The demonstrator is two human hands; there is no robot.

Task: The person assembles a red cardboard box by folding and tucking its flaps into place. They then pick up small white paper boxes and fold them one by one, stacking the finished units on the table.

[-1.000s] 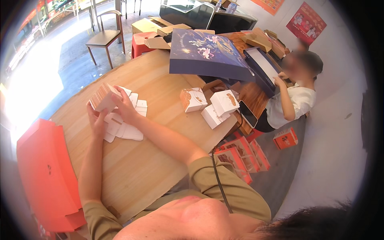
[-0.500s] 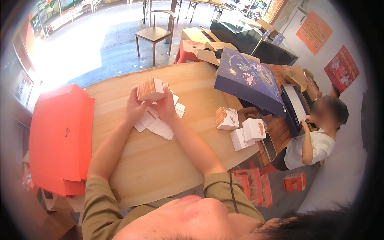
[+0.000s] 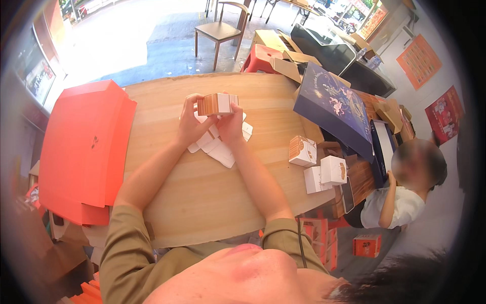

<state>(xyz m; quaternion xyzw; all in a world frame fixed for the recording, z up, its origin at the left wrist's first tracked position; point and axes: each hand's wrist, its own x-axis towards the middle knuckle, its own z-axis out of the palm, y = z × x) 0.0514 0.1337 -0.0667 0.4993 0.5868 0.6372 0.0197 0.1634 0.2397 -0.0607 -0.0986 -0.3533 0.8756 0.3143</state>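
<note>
Both hands hold a small carton (image 3: 217, 105) with brown-striped and white faces, raised over the far middle of the table. My left hand (image 3: 191, 123) grips its left side, fingers curled over the top edge. At the right side and underneath, my right hand (image 3: 231, 126) closes on it, partly hiding its lower edge. Beneath the hands lie several flat white carton blanks (image 3: 220, 153), overlapping and partly covered by my wrists. To the right stand a striped small box (image 3: 302, 151) and two white boxes (image 3: 333, 171), one set against the other.
A large orange-red box (image 3: 81, 152) stands along the left of the wooden table (image 3: 202, 202). At the right rear a big dark blue box (image 3: 331, 106) leans among open cardboard. A co-worker (image 3: 400, 205) is at the right. Beyond the table are a chair (image 3: 220, 31) and red stool (image 3: 260, 58).
The carton has turned in my hands, so its striped side and a white face now point toward me. My head view has shifted, moving the whole scene in the picture.
</note>
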